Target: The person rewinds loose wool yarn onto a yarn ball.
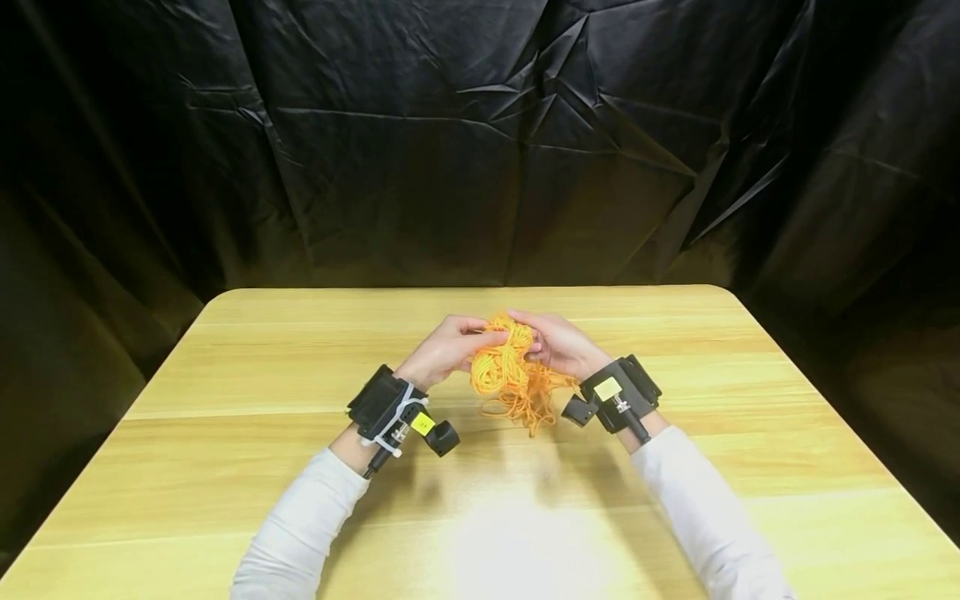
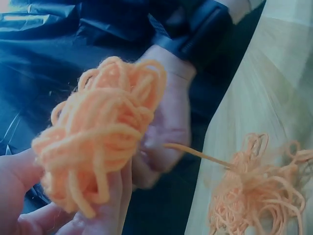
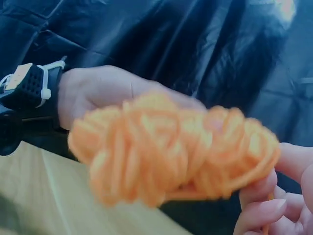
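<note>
A bundle of orange yarn point(image 1: 492, 367) is held above the table between both hands. My left hand point(image 1: 447, 346) grips it, thumb laid across the front in the head view. In the left wrist view, wound loops of the yarn point(image 2: 98, 132) cover part of that hand's fingers point(image 2: 19, 171). My right hand point(image 1: 564, 343) is at the bundle's right end, its fingers point(image 3: 261, 215) curled around a strand close to the wound yarn point(image 3: 156, 152). From the right hand, one strand point(image 2: 200, 155) runs to a loose tangle of the same yarn point(image 1: 536, 392) below.
The light wooden table point(image 1: 225, 467) has rounded far corners and a bright glare near its front. A black creased sheet point(image 1: 420, 167) hangs behind it. Each wrist wears a black strap with a small camera point(image 1: 442, 437), near the loose yarn on the right side.
</note>
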Available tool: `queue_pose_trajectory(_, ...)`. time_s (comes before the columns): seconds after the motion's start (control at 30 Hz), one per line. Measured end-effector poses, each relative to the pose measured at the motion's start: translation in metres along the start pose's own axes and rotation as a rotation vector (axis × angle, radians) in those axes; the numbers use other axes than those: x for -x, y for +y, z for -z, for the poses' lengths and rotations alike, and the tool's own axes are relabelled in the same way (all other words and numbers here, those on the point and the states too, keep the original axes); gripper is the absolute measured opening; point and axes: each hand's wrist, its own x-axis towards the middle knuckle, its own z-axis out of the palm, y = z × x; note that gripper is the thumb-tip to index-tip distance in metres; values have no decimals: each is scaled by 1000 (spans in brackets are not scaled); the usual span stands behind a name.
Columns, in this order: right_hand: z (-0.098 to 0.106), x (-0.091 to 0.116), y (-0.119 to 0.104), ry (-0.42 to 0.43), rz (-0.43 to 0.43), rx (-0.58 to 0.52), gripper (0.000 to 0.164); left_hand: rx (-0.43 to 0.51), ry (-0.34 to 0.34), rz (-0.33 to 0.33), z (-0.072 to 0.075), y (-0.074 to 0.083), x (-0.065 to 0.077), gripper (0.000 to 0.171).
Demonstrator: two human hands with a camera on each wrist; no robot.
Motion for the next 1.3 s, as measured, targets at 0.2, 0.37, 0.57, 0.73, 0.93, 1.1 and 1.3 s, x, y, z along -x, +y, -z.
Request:
queue_pose_trajectory(0.2, -7, 9, -15, 90, 75, 179, 24, -47, 19, 7, -1, -2, -2, 23)
queue_pose_trajectory(0.37, -18, 21, -23, 186, 185, 489, 29, -62, 78, 16, -2, -4, -3, 23)
queue_pose_trajectory(0.57, -39, 36, -26, 210, 319, 659, 29, -65, 195, 48, 0, -6, -6, 24)
queue_pose_trajectory(0.73, -52, 45, -19, 152, 429, 760, 23, -36, 268, 51, 2, -6, -10, 25)
queue_pose_trajectory(0.93, -55, 49, -1, 44, 396, 829, 20, 24, 313, -9, 6, -2, -9, 29)
queue_pose_trajectory(1.1, -43, 41, 16, -115, 356, 786, 19, 55, 314, -14, 7, 1, -7, 34)
queue_pose_trajectory(1.3, -17, 26, 32, -222, 229, 590, 25, 103, 282, -8, 6, 2, -7, 35)
